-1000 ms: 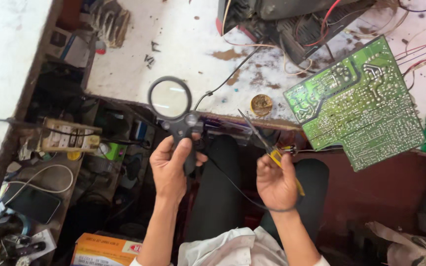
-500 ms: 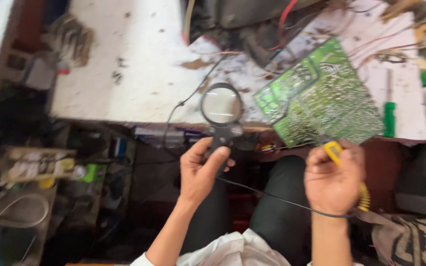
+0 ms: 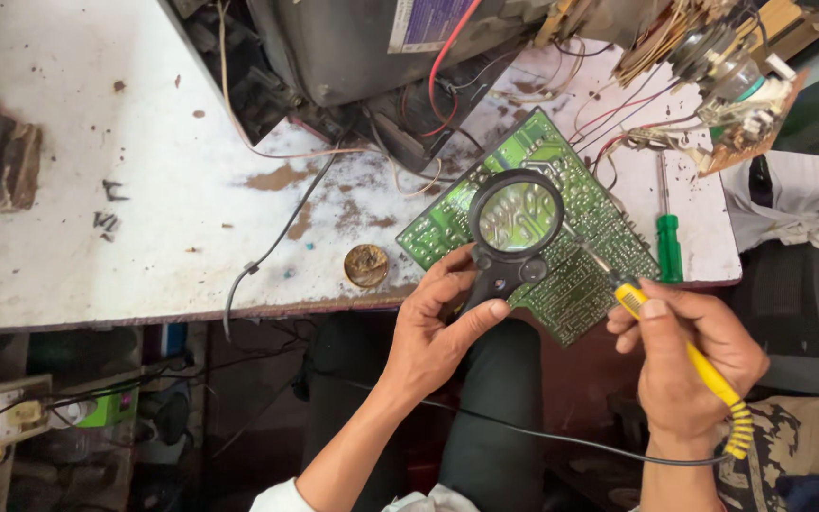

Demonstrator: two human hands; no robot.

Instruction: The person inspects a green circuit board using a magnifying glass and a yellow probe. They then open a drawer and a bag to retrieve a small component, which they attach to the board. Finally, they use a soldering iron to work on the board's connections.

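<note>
Left hand: the left hand (image 3: pixel 433 332) was closed around the black handle of a magnifying glass (image 3: pixel 514 223), thumb along the side, lens held over the board.
Right hand: the right hand (image 3: pixel 689 356) gripped a yellow-handled soldering iron (image 3: pixel 656 327) like a pen, its thin tip reaching under the lens rim to the board.
Circuit board: a green circuit board (image 3: pixel 580 275) lay solder side up at the table's front edge, one corner overhanging, wires running from its far side.
Handling: the board looked light, stiff and fragile; best held by its bare edges. The iron was probably hot at the tip, so only the handle was safe to grip.
Nearby: a green-handled screwdriver (image 3: pixel 667 242) lay just right of the board; a round brass-coloured tin (image 3: pixel 366 265) sat left of it.
Table: the white, stained table (image 3: pixel 97 256) also carried an opened television chassis (image 3: pixel 372 47) behind the board.
</note>
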